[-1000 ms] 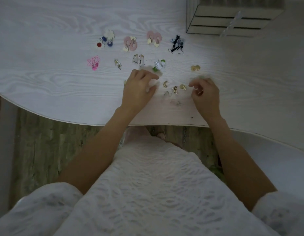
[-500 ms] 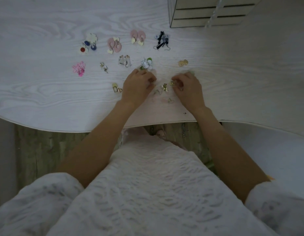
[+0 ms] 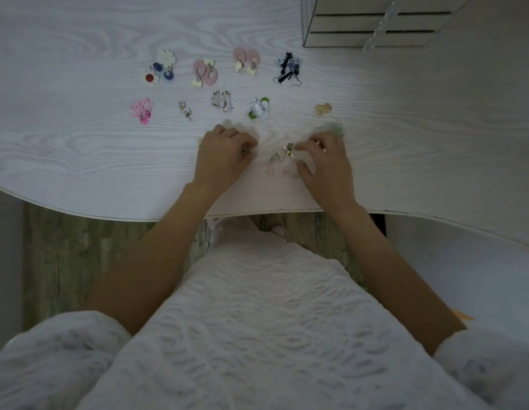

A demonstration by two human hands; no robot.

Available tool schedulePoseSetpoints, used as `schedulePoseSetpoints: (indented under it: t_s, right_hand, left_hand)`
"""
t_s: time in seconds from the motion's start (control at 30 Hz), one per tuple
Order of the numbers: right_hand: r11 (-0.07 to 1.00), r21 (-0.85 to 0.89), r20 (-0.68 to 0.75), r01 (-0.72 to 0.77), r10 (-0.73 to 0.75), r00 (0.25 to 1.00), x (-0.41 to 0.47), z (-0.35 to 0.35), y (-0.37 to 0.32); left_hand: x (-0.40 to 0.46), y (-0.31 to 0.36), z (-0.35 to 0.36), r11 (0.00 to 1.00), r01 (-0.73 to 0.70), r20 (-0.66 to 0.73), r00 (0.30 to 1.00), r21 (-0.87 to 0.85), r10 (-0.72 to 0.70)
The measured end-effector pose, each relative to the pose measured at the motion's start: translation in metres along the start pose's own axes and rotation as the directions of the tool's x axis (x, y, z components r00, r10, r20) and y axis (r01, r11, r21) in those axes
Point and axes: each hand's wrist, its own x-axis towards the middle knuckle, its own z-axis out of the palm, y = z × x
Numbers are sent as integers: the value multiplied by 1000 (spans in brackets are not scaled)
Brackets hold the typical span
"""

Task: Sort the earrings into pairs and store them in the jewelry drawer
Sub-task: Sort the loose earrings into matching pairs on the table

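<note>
Sorting is well advanced: nine small clusters of earrings (image 3: 246, 62) lie in two rows on the counter (image 3: 79, 149), none yet stored. The jewelry drawer unit (image 3: 372, 28) stands shut at the far edge. The left hand (image 3: 223, 155) pinches a small metallic earring (image 3: 247, 150); the right hand (image 3: 326, 164) curls its fingers beside loose gold pieces (image 3: 289, 149), its hold indiscernible.

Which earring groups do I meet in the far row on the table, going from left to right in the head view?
Flower earrings with red and blue centres → pink oval pair → second pink oval pair → black and blue dangling pair.
</note>
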Motion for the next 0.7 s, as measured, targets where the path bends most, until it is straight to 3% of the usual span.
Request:
schedulePoseSetpoints:
  t_s: [0.13, 0.27, 0.4, 0.53, 0.7]
  right_hand:
    - [1000, -13, 128, 16, -14, 992, -10, 7, -3]
    - [1000, 23, 154, -14, 10, 988, -10, 13, -1]
    - [999, 26, 137, -34, 30, 990, -10, 16, -1]
    - [995, 45, 89, -87, 83, 993, -4, 6, 1]
    - [983, 148, -30, -105, 110, 993, 37, -6, 5]
  left_hand:
    - [-4, 8, 4, 998, 20, -73, 997, 51, -16]
    - [-6, 18, 4, 999, -23, -105, 994, 26, 25]
    - [-4, 28, 12, 991, -94, -114, 988, 95, 105]
    - [0, 34, 19, 983, -54, -51, 997, 177, 63]
    - [-5, 25, 23, 983, -141, -126, 980, 115, 156]
